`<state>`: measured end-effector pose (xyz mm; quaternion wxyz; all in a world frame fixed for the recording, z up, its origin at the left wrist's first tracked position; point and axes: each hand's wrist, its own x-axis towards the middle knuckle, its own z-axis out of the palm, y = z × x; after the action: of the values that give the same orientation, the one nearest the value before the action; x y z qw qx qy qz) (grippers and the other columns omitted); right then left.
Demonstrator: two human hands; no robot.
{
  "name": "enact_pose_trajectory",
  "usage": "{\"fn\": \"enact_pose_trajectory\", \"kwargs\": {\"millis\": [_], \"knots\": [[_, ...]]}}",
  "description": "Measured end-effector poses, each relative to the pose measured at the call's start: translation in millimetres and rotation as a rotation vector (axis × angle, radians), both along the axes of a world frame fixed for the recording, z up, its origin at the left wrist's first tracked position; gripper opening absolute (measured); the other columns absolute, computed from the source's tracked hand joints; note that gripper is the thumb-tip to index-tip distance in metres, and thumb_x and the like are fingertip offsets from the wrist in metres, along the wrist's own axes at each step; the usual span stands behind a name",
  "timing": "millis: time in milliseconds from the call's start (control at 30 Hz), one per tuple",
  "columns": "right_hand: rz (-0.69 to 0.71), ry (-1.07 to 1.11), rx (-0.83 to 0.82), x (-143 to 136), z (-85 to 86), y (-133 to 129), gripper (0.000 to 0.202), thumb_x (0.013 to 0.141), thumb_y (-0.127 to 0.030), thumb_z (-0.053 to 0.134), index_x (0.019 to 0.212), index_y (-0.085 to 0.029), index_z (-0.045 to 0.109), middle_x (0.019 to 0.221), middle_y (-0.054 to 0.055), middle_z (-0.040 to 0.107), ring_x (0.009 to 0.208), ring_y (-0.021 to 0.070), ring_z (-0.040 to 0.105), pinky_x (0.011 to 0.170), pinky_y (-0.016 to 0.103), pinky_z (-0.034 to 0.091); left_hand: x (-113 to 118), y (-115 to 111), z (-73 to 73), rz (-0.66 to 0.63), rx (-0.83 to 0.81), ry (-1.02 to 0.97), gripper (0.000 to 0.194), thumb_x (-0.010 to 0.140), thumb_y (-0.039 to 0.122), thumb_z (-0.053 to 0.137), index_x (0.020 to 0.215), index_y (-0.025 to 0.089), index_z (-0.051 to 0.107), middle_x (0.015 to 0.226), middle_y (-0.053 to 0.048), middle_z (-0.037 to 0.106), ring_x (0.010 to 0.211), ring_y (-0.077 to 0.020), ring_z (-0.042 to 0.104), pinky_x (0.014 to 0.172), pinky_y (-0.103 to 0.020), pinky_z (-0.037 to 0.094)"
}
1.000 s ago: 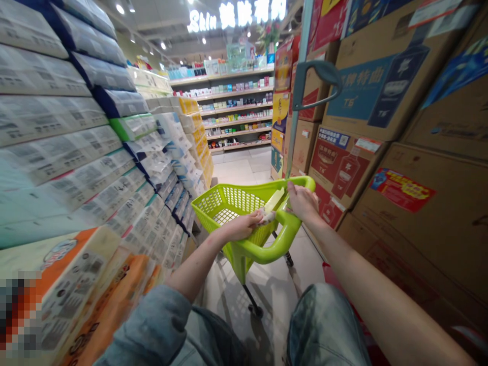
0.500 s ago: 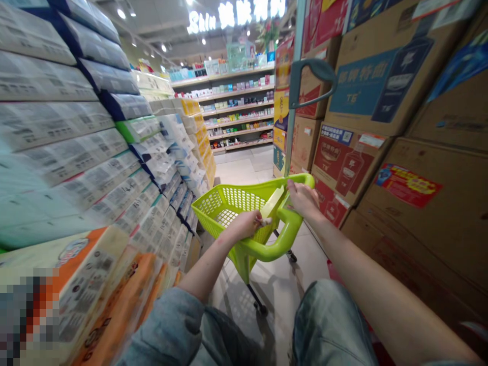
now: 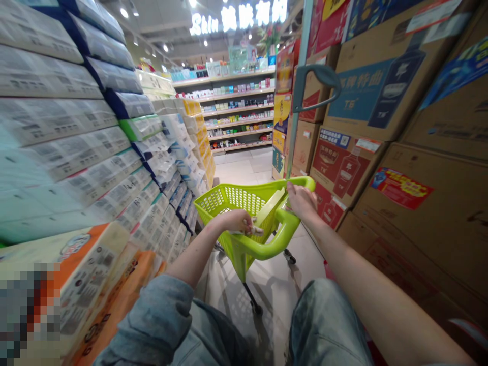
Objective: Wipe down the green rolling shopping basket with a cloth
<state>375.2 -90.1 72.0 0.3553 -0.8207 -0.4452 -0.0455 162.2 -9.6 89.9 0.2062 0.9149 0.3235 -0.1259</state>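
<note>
A lime-green shopping cart [image 3: 276,251] with a perforated basket stands in front of my knees, on thin legs with casters. My left hand [image 3: 238,221] is at the basket's near left side, its fingers closed on a small crumpled whitish piece, cloth or tissue [image 3: 256,230]; which one I cannot tell. Beside it, a pale yellow-green flap [image 3: 269,207] slants across the basket's handle end. My right hand [image 3: 302,201] is wrapped round the right side of the cart's handle, with its fingertips partly hidden.
Stacked packs of wrapped paper [image 3: 64,117] rise on the left. Cardboard cartons [image 3: 381,81] form a wall on the right. A pale post with a grey-blue handle [image 3: 317,86] stands before the cartons. Beyond the tiled floor [image 3: 244,162] are shelves of small goods [image 3: 240,104].
My left hand has shifted left along the basket's side with the whitish piece, which shows more now. My right hand has stayed on the cart handle.
</note>
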Motion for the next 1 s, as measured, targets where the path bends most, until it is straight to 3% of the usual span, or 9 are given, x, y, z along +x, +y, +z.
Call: {"fn": "enact_pose_trajectory", "kwargs": {"millis": [67,133,300,467,633,733,800,933,1000], "knots": [[0.01,-0.004,-0.003,-2.6,-0.1,-0.2,0.058,0.095,-0.048,0.016,0.089,-0.019,0.066,0.103,0.011,0.067,0.103,0.0241,0.053,0.096,0.043,0.028,-10.7,5.2,-4.2,0.131,0.251,0.036,0.008,0.069,0.02,0.062,0.073,0.016,0.067,0.079,-0.007,0.07,0.075,-0.0199,0.064,0.066,-0.024,0.044],[0.019,-0.007,0.004,-3.2,-0.7,0.2,0.059,0.094,-0.049,0.016,0.09,-0.018,0.066,0.102,0.011,0.067,0.103,0.0241,0.053,0.096,0.043,0.028,-27.5,10.1,-15.1,0.279,0.444,-0.06,0.01,0.073,0.02,0.061,0.08,0.016,0.066,0.084,-0.01,0.07,0.082,-0.0223,0.064,0.07,-0.027,0.045],[0.012,-0.007,0.011,1.0,-4.1,2.5,0.059,0.094,-0.049,0.015,0.089,-0.019,0.066,0.103,0.011,0.067,0.102,0.0246,0.054,0.096,0.045,0.028,-63.1,-5.0,-58.0,0.502,0.298,-0.7,0.026,0.091,0.031,0.04,0.105,0.018,0.056,0.097,-0.007,0.068,0.085,-0.0182,0.064,0.077,-0.031,0.049],[0.038,-0.03,-0.001,5.7,-8.6,2.5,0.063,0.093,-0.05,0.012,0.093,-0.018,0.066,0.1,0.012,0.067,0.1,0.0252,0.055,0.092,0.044,0.032,-54.9,-57.3,-86.5,0.402,0.234,-1.234,0.027,0.093,0.026,0.036,0.103,0.017,0.059,0.122,-0.009,0.059,0.121,-0.019,0.049,0.105,-0.04,0.035],[0.001,0.006,0.013,5.6,-4.9,-2.4,0.06,0.093,-0.048,0.015,0.089,-0.018,0.067,0.098,0.011,0.068,0.097,0.024,0.056,0.091,0.042,0.033,-38.8,-116.4,-73.1,0.256,0.218,-1.321,0.026,0.093,0.02,0.037,0.108,0.019,0.058,0.128,-0.01,0.054,0.123,-0.019,0.047,0.105,-0.042,0.036],[-0.011,0.024,0.017,3.8,-1.8,-5.9,0.059,0.093,-0.048,0.017,0.089,-0.018,0.068,0.098,0.011,0.068,0.097,0.0237,0.056,0.091,0.04,0.034,-23.7,-154.4,-59.1,0.041,0.275,-1.254,0.029,0.093,0.016,0.035,0.112,0.019,0.057,0.131,-0.011,0.052,0.125,-0.0179,0.046,0.106,-0.039,0.036],[-0.02,0.029,0.014,1.8,-0.5,-7.5,0.058,0.093,-0.048,0.018,0.089,-0.019,0.068,0.098,0.011,0.068,0.098,0.0236,0.056,0.092,0.041,0.033,-11.9,-172.1,-57.3,-0.097,0.416,-1.117,0.03,0.093,0.016,0.037,0.115,0.019,0.057,0.13,-0.009,0.055,0.126,-0.017,0.044,0.111,-0.04,0.029],[-0.026,0.03,-0.006,-3.1,1.2,-8.7,0.057,0.094,-0.045,0.019,0.09,-0.019,0.069,0.1,0.011,0.069,0.1,0.024,0.056,0.095,0.043,0.031,2.2,-178.2,-71.5,-0.24,0.861,-0.884,0.034,0.094,0.017,0.039,0.125,0.02,0.052,0.133,-0.002,0.054,0.132,-0.0136,0.037,0.117,-0.038,0.008],[-0.016,0.017,-0.009,-4.1,2.3,-8.6,0.058,0.094,-0.045,0.018,0.091,-0.018,0.07,0.099,0.011,0.069,0.1,0.0245,0.057,0.096,0.044,0.031,1.3,-173.0,-77.4,-0.268,0.987,-0.819,0.035,0.094,0.016,0.039,0.127,0.019,0.051,0.136,-0.002,0.05,0.134,-0.0142,0.035,0.118,-0.039,0.006]]}}
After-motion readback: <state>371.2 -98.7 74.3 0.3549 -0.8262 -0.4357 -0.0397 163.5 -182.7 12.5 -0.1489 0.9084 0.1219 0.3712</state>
